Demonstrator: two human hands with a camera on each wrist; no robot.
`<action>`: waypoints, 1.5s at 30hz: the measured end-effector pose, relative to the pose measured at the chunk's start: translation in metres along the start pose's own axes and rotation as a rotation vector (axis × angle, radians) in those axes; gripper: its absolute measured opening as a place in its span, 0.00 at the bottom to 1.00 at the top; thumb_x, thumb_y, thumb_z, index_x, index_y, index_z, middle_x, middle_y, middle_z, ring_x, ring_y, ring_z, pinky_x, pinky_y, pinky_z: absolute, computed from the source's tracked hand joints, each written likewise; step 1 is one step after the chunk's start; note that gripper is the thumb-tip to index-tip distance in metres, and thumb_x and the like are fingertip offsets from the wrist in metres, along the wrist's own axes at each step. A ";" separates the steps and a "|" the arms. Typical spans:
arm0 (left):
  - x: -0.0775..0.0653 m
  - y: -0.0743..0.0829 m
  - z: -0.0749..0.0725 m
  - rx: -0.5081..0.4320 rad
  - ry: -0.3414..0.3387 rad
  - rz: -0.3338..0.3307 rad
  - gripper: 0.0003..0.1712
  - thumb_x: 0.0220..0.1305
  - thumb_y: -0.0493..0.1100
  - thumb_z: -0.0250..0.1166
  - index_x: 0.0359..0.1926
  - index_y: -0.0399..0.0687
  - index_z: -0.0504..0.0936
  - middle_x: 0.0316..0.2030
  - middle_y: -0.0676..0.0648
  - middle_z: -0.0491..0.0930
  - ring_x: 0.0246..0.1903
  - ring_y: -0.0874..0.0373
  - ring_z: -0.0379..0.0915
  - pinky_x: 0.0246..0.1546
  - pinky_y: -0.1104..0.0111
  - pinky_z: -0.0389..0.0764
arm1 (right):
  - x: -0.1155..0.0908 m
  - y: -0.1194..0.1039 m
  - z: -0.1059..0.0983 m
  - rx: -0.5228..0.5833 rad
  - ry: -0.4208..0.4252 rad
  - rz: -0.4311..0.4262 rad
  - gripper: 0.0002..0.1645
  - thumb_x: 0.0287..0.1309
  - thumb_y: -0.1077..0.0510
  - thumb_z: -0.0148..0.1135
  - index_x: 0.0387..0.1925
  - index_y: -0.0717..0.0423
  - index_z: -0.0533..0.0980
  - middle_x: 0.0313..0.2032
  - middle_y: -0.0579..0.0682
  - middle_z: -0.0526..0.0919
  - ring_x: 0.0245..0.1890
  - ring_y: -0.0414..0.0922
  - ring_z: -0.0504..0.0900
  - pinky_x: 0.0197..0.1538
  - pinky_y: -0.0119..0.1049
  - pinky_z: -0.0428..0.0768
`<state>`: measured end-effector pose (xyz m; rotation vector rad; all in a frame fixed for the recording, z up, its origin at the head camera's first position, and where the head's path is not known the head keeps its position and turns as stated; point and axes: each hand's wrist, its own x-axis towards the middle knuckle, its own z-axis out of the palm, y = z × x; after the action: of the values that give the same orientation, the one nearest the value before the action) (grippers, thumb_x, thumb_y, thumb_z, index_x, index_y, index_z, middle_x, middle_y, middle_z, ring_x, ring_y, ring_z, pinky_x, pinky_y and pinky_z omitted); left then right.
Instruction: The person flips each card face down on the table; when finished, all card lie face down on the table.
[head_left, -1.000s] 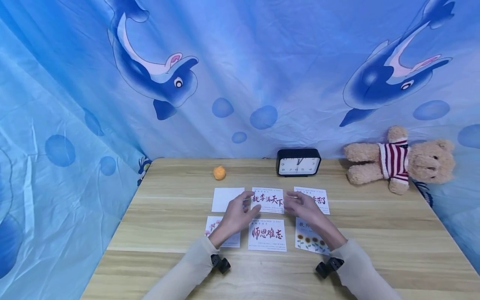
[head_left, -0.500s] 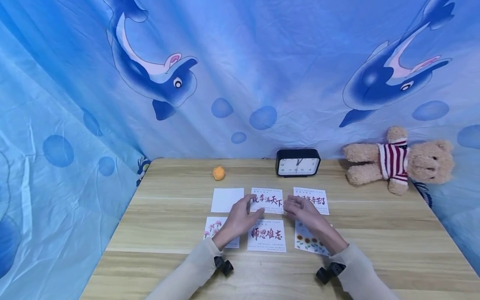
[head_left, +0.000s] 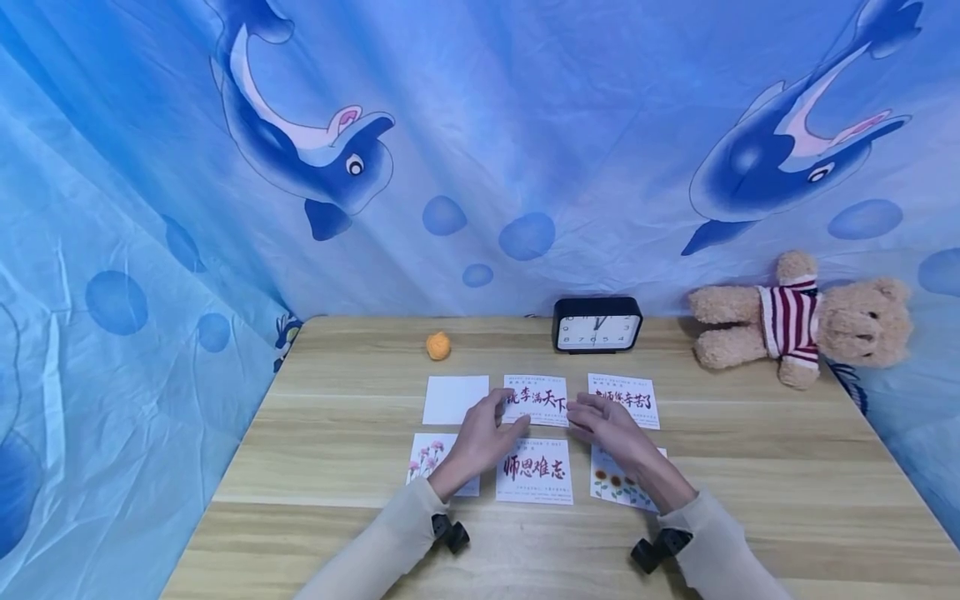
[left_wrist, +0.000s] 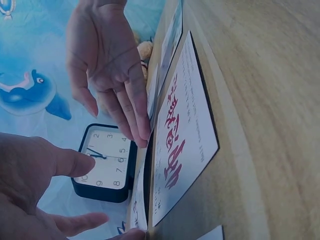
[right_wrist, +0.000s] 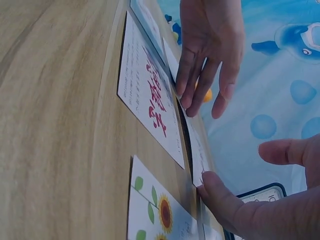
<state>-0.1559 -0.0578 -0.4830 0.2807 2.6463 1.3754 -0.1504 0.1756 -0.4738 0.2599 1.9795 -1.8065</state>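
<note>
In the head view my left hand (head_left: 482, 437) is at the left edge of the top middle card (head_left: 542, 408), which has dark red lettering. My right hand (head_left: 617, 427) is at that card's right edge. Both hands have their fingers relaxed, with palms facing each other in the wrist views. A fingertip of the right hand (right_wrist: 270, 207) appears to touch the card's edge in the right wrist view. Below lies another lettered card (head_left: 534, 473). Beneath the left wrist a pink flower card (head_left: 423, 460) is partly covered; the right forearm covers part of a sunflower card (head_left: 617, 486).
A plain white card (head_left: 453, 400) lies top left, a lettered card (head_left: 636, 403) top right. Behind them are a small orange object (head_left: 438, 346) and a black clock (head_left: 597, 327). A teddy bear (head_left: 795, 321) lies at the back right of the wooden table (head_left: 300, 433), before a blue dolphin curtain.
My left hand has shifted slightly right and nearer to me. The right hand has drawn slightly nearer too, uncovering more of the top right card's lettering. The cards look unmoved.
</note>
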 end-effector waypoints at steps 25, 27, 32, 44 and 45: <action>-0.001 0.006 -0.001 0.064 -0.033 0.025 0.35 0.73 0.55 0.63 0.72 0.41 0.71 0.68 0.35 0.76 0.68 0.37 0.73 0.70 0.44 0.75 | 0.004 -0.008 0.007 0.154 0.126 -0.032 0.43 0.74 0.58 0.56 0.82 0.61 0.50 0.72 0.67 0.68 0.66 0.55 0.78 0.65 0.38 0.84; -0.001 0.007 -0.001 0.075 -0.035 0.014 0.36 0.74 0.57 0.62 0.73 0.42 0.71 0.68 0.36 0.75 0.68 0.38 0.72 0.70 0.44 0.74 | 0.003 -0.011 0.007 0.146 0.122 -0.043 0.43 0.74 0.58 0.56 0.82 0.60 0.50 0.73 0.67 0.69 0.66 0.54 0.78 0.66 0.39 0.83; 0.002 0.011 -0.002 0.105 -0.024 0.019 0.35 0.75 0.61 0.58 0.73 0.44 0.72 0.67 0.37 0.77 0.67 0.39 0.73 0.69 0.44 0.75 | 0.004 -0.019 0.008 0.153 0.118 -0.052 0.41 0.74 0.57 0.53 0.82 0.57 0.52 0.73 0.64 0.71 0.65 0.51 0.80 0.65 0.37 0.83; 0.004 0.022 -0.003 0.079 -0.038 -0.012 0.40 0.76 0.71 0.50 0.72 0.48 0.74 0.64 0.38 0.79 0.59 0.43 0.77 0.57 0.48 0.80 | 0.014 -0.019 0.023 0.211 0.034 -0.103 0.31 0.81 0.58 0.44 0.79 0.62 0.58 0.72 0.67 0.69 0.54 0.41 0.84 0.66 0.37 0.83; 0.004 0.022 -0.003 0.070 -0.040 -0.009 0.40 0.76 0.71 0.50 0.71 0.48 0.74 0.64 0.38 0.79 0.57 0.45 0.78 0.55 0.50 0.81 | 0.016 -0.019 0.024 0.202 0.033 -0.100 0.31 0.80 0.57 0.47 0.78 0.61 0.59 0.72 0.67 0.71 0.53 0.41 0.85 0.64 0.36 0.84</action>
<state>-0.1586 -0.0464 -0.4631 0.3006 2.6629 1.2628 -0.1676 0.1467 -0.4651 0.2586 1.8616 -2.0822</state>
